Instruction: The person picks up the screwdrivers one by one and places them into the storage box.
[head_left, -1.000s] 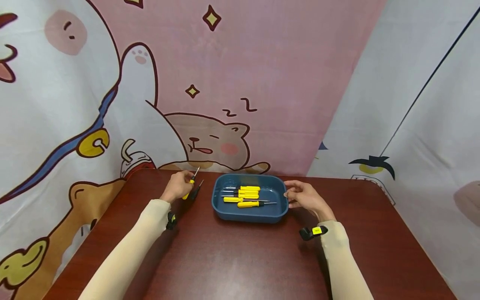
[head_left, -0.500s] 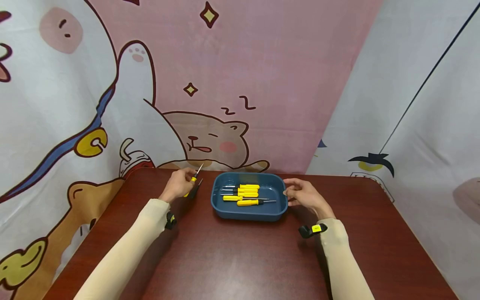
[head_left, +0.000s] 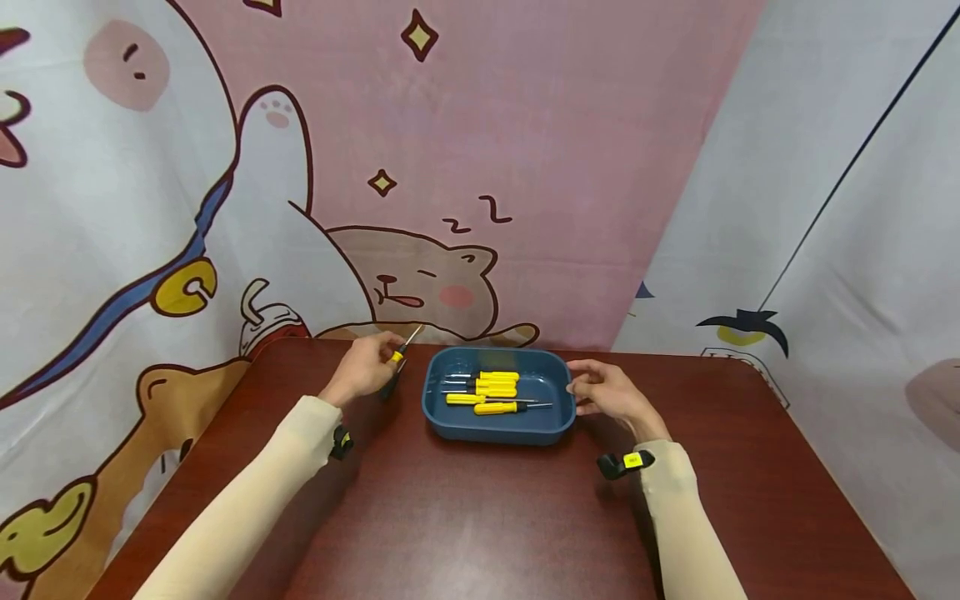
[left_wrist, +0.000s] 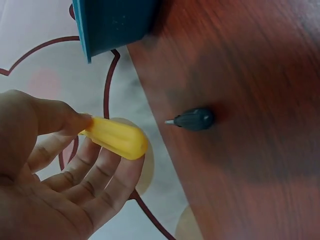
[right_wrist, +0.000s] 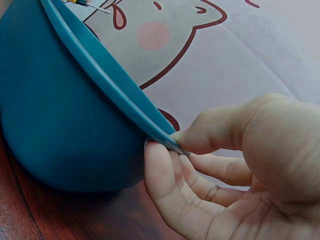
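Observation:
My left hand [head_left: 366, 367] grips a yellow-handled screwdriver [head_left: 402, 347] just left of the blue tray [head_left: 498, 429], its metal tip pointing up and right. In the left wrist view the yellow handle [left_wrist: 117, 137] lies between thumb and fingers of that hand [left_wrist: 65, 165]. A dark screwdriver [left_wrist: 192, 120] lies on the table [head_left: 480, 517] below the hand, seen as a black handle [head_left: 388, 385] in the head view. My right hand [head_left: 603, 390] pinches the tray's right rim [right_wrist: 107, 82], thumb above and fingers [right_wrist: 165, 175] under it. Several yellow screwdrivers [head_left: 491, 392] lie inside the tray.
The dark red table reaches a cartoon cat backdrop [head_left: 420, 275] at its far edge and a white curtain [head_left: 862, 250] on the right. Bare tabletop stretches in front of the tray toward me. Small trackers sit on both wrists [head_left: 627, 462].
My left hand has lifted the yellow screwdriver and carried it rightward toward the tray's near-left corner. The right hand has stayed on the tray rim.

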